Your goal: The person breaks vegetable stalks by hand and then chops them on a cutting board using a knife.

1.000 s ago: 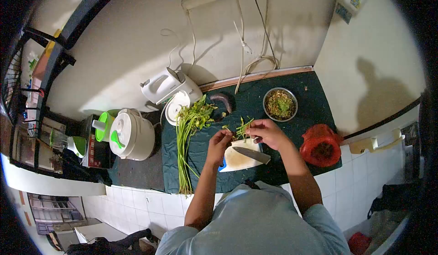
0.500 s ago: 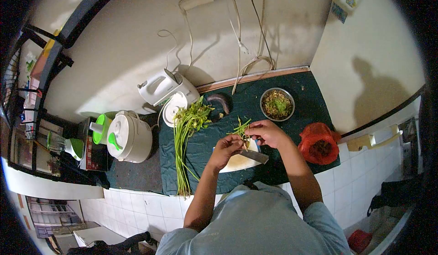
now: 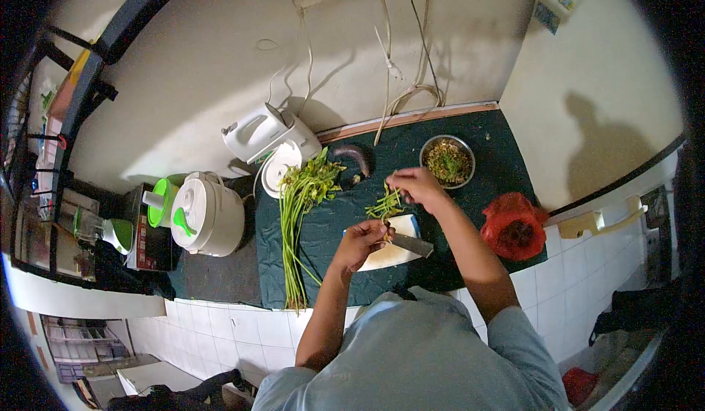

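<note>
My left hand (image 3: 361, 243) is closed round a knife (image 3: 413, 246), its broad blade pointing right above a white cutting board (image 3: 378, 261). A small bit of stem seems to show at its fingertips. Beyond the board, my right hand (image 3: 418, 188) pinches what looks like a piece of green stem, right over a little heap of cut green stems (image 3: 383, 207) on the dark cloth. To the left lies a bunch of long-stemmed leafy greens (image 3: 294, 224). A metal bowl (image 3: 471, 170) of chopped greens stands past my right hand.
A red plastic bag (image 3: 507, 224) sits at the right of the counter. Behind the greens are an eggplant (image 3: 355, 157) and a white hand mixer (image 3: 261, 135). A white rice cooker (image 3: 213, 216) stands left. Cables (image 3: 388, 66) hang down the wall.
My right hand has moved up and away from my left hand, to the heap of cut stems. The left hand, still with the knife, has barely shifted.
</note>
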{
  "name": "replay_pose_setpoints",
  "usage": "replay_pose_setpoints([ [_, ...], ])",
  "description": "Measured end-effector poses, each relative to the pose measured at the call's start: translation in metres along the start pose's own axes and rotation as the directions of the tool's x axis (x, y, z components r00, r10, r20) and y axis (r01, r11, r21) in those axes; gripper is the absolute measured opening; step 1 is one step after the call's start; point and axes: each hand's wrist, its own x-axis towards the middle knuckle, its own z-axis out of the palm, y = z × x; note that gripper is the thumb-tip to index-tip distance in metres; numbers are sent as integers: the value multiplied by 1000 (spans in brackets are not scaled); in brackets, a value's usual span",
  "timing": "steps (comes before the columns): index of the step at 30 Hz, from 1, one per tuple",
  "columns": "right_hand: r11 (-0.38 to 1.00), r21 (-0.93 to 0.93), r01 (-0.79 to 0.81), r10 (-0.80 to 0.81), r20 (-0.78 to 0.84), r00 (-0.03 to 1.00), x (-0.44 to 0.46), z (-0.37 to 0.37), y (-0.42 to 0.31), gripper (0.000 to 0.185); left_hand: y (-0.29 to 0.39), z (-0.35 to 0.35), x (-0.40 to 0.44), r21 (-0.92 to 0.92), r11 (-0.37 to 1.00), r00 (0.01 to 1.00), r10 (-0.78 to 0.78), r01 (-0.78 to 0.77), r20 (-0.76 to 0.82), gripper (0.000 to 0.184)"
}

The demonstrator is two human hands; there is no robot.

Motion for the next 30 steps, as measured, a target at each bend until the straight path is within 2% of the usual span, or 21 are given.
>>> replay_pose_setpoints([
  [1, 995, -93, 39, -41, -24, 999, 12, 0, 2, 29, -2, -1, -2, -53, 998, 998, -40, 38, -49, 16],
  [2, 947, -301, 112, -128, -35, 991, 23, 1, 5, 35, -6, -3, -1, -94, 995, 993, -46, 36, -104, 14],
  [3, 944, -312, 107, -122, -29, 992, 24, 7, 13, 35, -15, -8, 0, -108, 994, 993, -46, 34, -106, 14],
  [4, 767, -614, 184, -330, -131, 935, 23, 15, 20, 38, -21, -13, 3, -189, 982, 989, -44, 16, -143, 14],
  [5, 499, -849, 175, -545, -150, 825, 21, 20, 27, 40, -26, -18, 5, -264, 964, 983, -43, -7, -181, 13],
  [6, 659, -696, 286, -477, -93, 874, 12, 25, 28, 40, -28, -17, 7, -284, 958, 969, -42, -30, -243, 14],
  [7, 770, -584, 257, -305, 16, 952, 0, 28, 22, 38, -24, -14, 6, -285, 958, 968, -33, -40, -248, 14],
  [9, 883, -423, 204, -161, 136, 978, -24, 34, 29, 37, -22, -9, 2, -309, 949, 938, -53, -59, -343, 16],
  [13, 907, -393, 153, -114, 120, 986, -56, 49, 36, 38, -30, -9, 7, -319, 945, 941, -41, -73, -336, 16],
  [15, 925, -376, 52, -3, 131, 991, -57, 49, 44, 32, -37, -8, 9, -323, 944, 950, -33, -72, -309, 17],
  [16, 925, -378, 50, -4, 122, 992, -60, 48, 43, 32, -37, -5, 9, -282, 958, 939, -49, -52, -340, 18],
  [18, 905, -405, 131, -138, 13, 990, -67, 50, 41, 30, -35, -2, 7, -240, 970, 928, -57, -36, -369, 19],
  [19, 905, -404, 133, -140, 12, 990, -65, 51, 47, 30, -34, -2, 4, -159, 987, 929, -41, -19, -368, 18],
  [20, 913, -364, 183, -216, -51, 975, -60, 53, 57, 29, -32, -4, 1, -77, 997, 929, -26, -3, -368, 17],
  [21, 916, -325, 237, -287, -116, 951, -56, 55, 63, 29, -31, -7, -1, -74, 997, 929, -24, -4, -370, 17],
  [22, 916, -321, 240, -289, -116, 950, -52, 53, 68, 29, -31, -11, -2, 7, 1000, 942, -16, 20, -335, 17],
  [23, 934, -270, 236, -242, 8, 970, -48, 49, 72, 30, -31, -14, -3, 86, 995, 955, -14, 42, -297, 17],
  [24, 949, -220, 224, -198, 135, 971, -47, 47, 70, 31, -31, -16, -5, 87, 995, 954, -14, 42, -298, 17],
  [28, 930, -334, 150, -89, 191, 977, -42, 37, 54, 30, -26, -20, -9, 140, 988, 984, -46, 70, -171, 21],
  [30, 871, -489, 41, 176, 390, 904, -32, 24, 40, 27, -30, -23, -12, 85, 989, 985, -114, 125, -127, 24],
])
